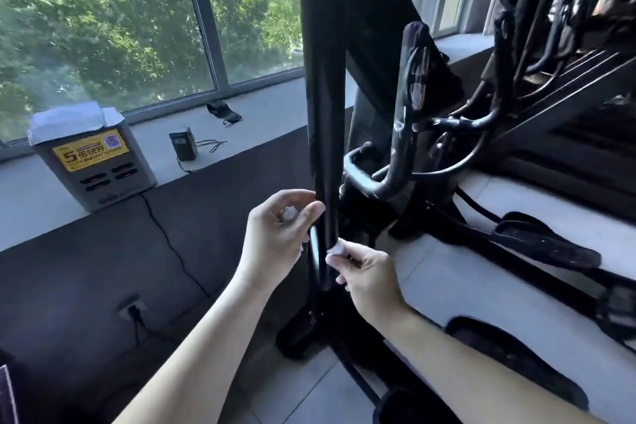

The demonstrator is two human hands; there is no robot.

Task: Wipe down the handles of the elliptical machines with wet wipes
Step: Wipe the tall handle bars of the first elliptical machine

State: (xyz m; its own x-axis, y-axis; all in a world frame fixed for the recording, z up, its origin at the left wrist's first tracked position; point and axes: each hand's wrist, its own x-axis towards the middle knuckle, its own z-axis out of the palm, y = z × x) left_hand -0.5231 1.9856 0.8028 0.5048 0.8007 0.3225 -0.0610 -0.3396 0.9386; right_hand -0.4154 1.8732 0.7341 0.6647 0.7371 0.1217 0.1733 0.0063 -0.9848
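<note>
A tall black elliptical handle bar (323, 79) runs upright through the middle of the head view. My left hand (278, 234) sits at its left side low down, fingers curled against the bar with a bit of white wet wipe (288, 214) showing inside them. Just below and to the right, my right hand (364, 272) pinches the other end of the white wet wipe (336, 248) against the bar. The wipe's middle part is hidden behind the bar. A second, curved black handle (402, 134) stands further right.
A grey power-bank station (93, 158) with a yellow label stands on the window sill (261, 120), next to a small black device (183, 145) and a dark strap (223, 112). Black pedals (543, 244) and more machines (568, 27) fill the right. A wall socket (132, 308) sits low left.
</note>
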